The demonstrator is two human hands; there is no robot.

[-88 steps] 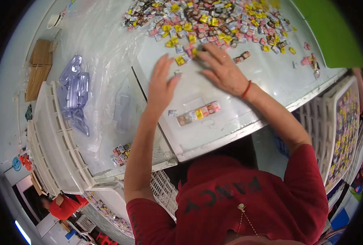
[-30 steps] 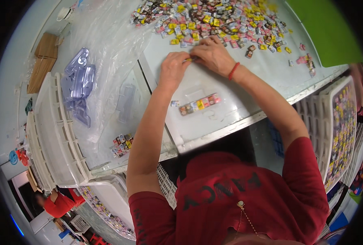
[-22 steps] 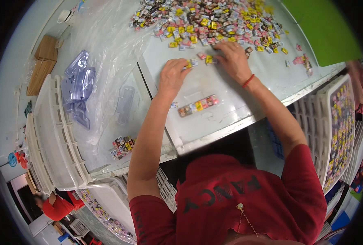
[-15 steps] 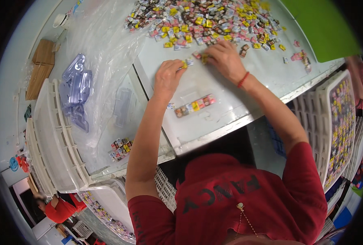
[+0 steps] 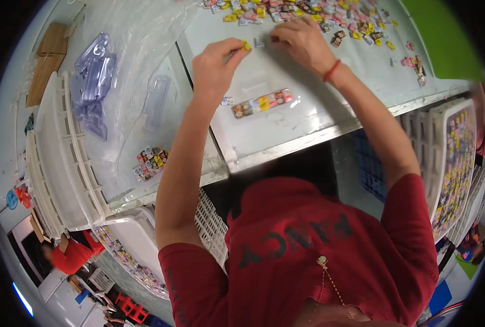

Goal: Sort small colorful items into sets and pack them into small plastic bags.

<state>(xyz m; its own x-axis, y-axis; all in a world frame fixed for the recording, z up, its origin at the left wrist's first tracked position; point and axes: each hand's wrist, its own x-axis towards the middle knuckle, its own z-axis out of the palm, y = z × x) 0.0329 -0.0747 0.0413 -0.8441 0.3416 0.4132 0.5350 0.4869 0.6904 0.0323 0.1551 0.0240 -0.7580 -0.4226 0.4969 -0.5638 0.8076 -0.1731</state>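
Observation:
My left hand [image 5: 212,68] is closed in a pinch on a small yellow block-like piece [image 5: 246,46] above the white table. A pale block [image 5: 259,42] of similar size lies between my two hands, apart from the left fingertips. To its right, my right hand [image 5: 306,44] has its fingers bent and together, palm down; whatever they hold is hidden. Nearer to me, a row of small coloured pieces [image 5: 261,103] stands in a narrow clear holder. A little pale patterned piece [image 5: 227,101] lies off its left end, beside my left wrist.
A loose pile of small coloured pieces [image 5: 286,10] spreads across the far side. On the left lie clear plastic holders [image 5: 98,76], a single clear holder [image 5: 156,103] and a cluster of pieces [image 5: 151,163]. A green sheet [image 5: 444,38] and stacked white crates [image 5: 444,169] are on the right.
The whole view has shifted, so the table sits higher in it. The yellow piece is now apart from the pale block, which lies between my hands.

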